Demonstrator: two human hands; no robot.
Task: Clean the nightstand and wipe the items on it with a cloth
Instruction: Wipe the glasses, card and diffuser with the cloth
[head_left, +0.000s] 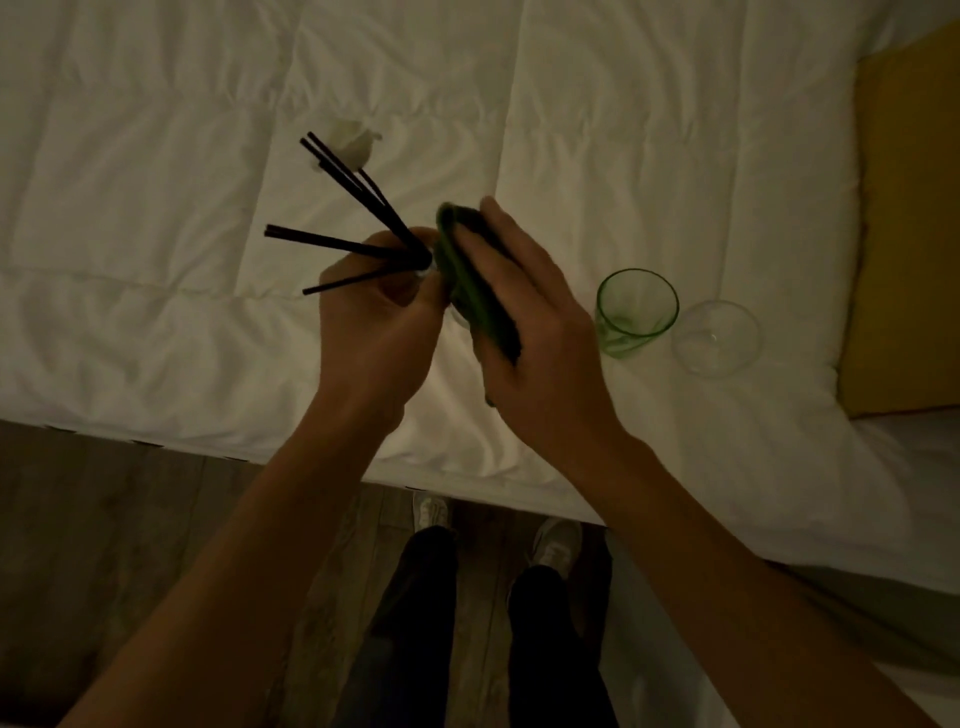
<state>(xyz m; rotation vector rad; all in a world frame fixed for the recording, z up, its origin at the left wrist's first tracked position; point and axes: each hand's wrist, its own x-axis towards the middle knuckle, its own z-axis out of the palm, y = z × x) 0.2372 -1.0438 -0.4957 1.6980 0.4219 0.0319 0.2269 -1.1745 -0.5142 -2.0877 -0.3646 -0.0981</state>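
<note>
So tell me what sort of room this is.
Most likely a bedroom: a white quilted duvet covers a bed, a yellow pillow lies at its right end, and wood flooring runs beside it.

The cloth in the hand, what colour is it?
Dark green. The cloth shows in the head view, held by the right hand.

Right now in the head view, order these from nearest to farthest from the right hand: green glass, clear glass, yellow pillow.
Measured from the right hand:
1. Green glass, on the bed just right of the hand.
2. Clear glass, next to the green one, further right.
3. Yellow pillow, at the bed's far right edge.
</note>
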